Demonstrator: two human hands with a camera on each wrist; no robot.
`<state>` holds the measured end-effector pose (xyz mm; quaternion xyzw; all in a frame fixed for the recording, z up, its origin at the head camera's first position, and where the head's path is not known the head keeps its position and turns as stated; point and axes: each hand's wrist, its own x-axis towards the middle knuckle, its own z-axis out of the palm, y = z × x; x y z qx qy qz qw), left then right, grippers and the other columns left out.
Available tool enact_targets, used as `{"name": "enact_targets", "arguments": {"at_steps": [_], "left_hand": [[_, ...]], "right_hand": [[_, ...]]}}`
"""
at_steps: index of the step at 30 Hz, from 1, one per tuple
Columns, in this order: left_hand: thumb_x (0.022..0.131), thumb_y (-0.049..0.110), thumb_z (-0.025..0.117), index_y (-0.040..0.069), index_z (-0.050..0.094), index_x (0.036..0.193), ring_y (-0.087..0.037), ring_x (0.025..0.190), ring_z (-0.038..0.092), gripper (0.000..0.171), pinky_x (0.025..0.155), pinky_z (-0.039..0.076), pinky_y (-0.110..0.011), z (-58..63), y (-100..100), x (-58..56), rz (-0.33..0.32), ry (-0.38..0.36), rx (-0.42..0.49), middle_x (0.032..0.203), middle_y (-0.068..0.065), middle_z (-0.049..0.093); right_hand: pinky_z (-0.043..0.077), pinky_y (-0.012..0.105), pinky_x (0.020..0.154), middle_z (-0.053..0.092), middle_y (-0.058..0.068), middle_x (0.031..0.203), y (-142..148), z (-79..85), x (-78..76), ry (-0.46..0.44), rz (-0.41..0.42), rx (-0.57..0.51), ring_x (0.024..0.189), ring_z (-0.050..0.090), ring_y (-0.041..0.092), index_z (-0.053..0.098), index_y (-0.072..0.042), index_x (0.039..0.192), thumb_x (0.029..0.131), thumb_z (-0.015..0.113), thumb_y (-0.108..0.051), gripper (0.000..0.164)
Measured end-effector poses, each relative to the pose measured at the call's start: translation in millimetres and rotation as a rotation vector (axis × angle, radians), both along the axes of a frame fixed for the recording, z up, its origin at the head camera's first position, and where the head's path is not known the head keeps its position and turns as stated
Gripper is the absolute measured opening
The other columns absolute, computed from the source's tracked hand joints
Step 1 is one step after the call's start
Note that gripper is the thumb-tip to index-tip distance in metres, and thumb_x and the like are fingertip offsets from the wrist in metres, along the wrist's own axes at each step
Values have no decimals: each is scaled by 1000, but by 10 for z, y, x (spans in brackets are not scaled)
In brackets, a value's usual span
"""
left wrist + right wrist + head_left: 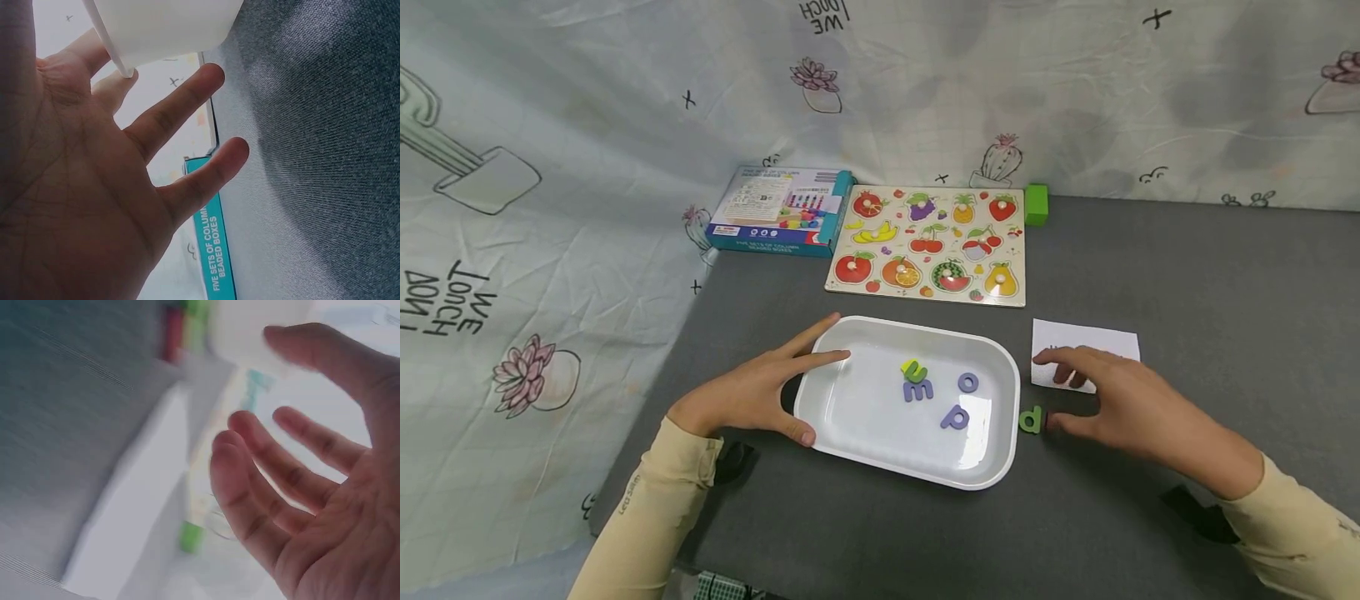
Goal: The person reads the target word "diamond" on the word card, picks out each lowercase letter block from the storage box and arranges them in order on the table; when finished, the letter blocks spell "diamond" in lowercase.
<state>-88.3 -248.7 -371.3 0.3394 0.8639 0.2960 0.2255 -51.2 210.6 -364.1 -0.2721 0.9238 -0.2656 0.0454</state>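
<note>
A white tray point(880, 454) holds a purple letter m point(917, 391), a purple ring-shaped letter o point(967, 382), a purple letter point(955, 417) like a p, and a curved green letter point(915, 372) with yellow beside it. My left hand point(767, 385) rests against the tray's left end, fingers spread and fairly straight. Just outside the tray's right side lies a green letter point(1031, 420) shaped like a d. My right hand point(1131, 408) hovers beside it with nothing between thumb and fingers. A small dark red piece point(172, 334), blurred, sits by the green letter.
A white paper card point(1105, 340) lies partly under my right hand, its marks mostly covered. Behind the tray are a fruit puzzle board point(940, 218), a blue-and-white box point(775, 208) and a green block point(1036, 205). A patterned cloth point(910, 83) backs the grey table point(1225, 333).
</note>
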Motion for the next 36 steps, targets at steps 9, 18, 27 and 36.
{"name": "enact_targets", "arguments": {"at_steps": [9,18,27,36], "left_hand": [[70,39,95,19,40,158,-26,151,19,105,108,37,-56,-4,-1,-2,-8,-3,13,170,9,-4],[70,45,93,23,40,158,-25,151,17,105,109,35,-56,-22,-10,-14,6,-20,16,169,11,-5],[71,44,93,26,39,158,-20,151,15,104,110,34,-56,-48,-18,-16,14,-24,9,169,12,-5],[72,42,93,25,38,159,-21,151,15,104,110,34,-56,-44,-9,-11,9,-19,8,169,12,-6]], "right_hand": [[56,40,78,68,-11,124,-167,431,-145,-89,123,-158,100,69,15,66,-34,132,72,93,-35,67],[55,39,80,67,-9,126,-596,357,-342,-150,268,-169,101,65,14,68,-25,132,76,92,-25,61],[52,46,93,67,-2,130,-1006,212,-578,-255,387,-78,111,65,20,67,-19,134,85,84,-11,52],[51,38,93,62,-2,135,-1291,55,-726,-318,517,-22,109,60,20,64,-14,137,90,71,5,51]]}}
